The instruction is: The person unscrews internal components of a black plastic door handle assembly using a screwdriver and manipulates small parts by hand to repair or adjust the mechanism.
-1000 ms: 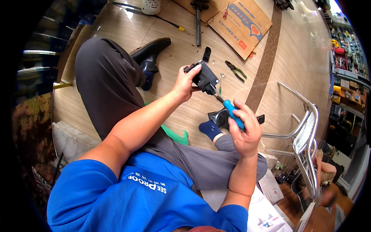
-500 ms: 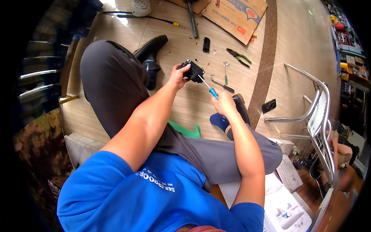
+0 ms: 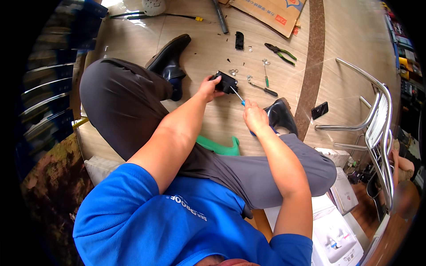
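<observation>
Left hand (image 3: 207, 87) grips the black part (image 3: 226, 81); right hand (image 3: 255, 116) clasps a screwdriver (image 3: 238, 96) — handle mostly hidden.

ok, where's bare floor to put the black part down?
Bare floor left of the black shoe, and the strip between the black part and green piece. Crowded right of the part: screws, screwdrivers, pliers.
</observation>
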The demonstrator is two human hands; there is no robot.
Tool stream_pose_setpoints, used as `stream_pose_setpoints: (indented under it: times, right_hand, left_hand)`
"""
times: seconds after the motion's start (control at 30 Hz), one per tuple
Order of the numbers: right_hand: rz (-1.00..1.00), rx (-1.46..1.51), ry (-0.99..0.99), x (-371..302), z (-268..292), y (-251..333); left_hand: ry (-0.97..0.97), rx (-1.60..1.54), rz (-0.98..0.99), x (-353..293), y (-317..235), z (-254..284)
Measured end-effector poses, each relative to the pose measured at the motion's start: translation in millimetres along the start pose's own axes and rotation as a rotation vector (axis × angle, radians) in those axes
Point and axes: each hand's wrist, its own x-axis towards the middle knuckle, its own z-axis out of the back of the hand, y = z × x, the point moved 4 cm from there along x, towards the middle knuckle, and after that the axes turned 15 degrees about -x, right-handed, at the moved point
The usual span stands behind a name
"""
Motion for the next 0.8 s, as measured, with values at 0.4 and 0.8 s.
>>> stream_pose_setpoints:
  times: [0.4,0.8]
  right_hand:
    - [-0.042,0.235,0.096,16.5,7.2,-4.5]
    - [0.003,0.027,0.038,18.2,26.0,7.7]
  left_hand:
    - [-0.008,0.092,-0.048,9.2,8.2,-3.4]
    - [-0.037,0.127,-0.118,2.2,6.8,-7.6]
